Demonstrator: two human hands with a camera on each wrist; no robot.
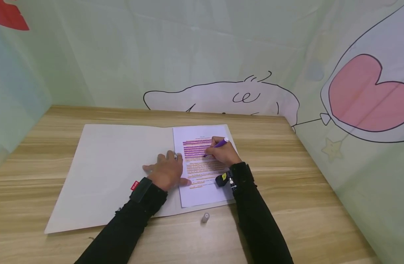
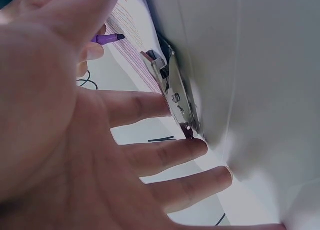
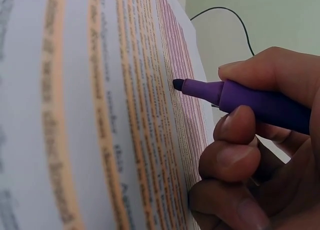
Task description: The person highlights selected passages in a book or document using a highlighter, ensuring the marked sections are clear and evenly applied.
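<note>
A printed sheet (image 1: 202,198) lies in the right half of an open white folder (image 1: 103,165). Its upper lines are marked purple, the lower ones orange. My right hand (image 1: 226,153) pinches a purple highlighter (image 3: 270,105) between thumb and fingers. The dark tip sits at the lower edge of the purple lines; whether it touches the paper I cannot tell. With fingers spread, my left hand (image 1: 165,171) rests on the folder's middle, its thumb over the sheet's left edge. In the left wrist view, fingertips lie by a metal clip (image 2: 175,92) at the folder's spine.
A small greyish cap (image 1: 205,217) is on the wooden table (image 1: 274,205) in front of the folder. A red tag (image 1: 134,185) shows beside the left cuff. Printed cloth walls (image 1: 195,47) stand behind the table and at its sides.
</note>
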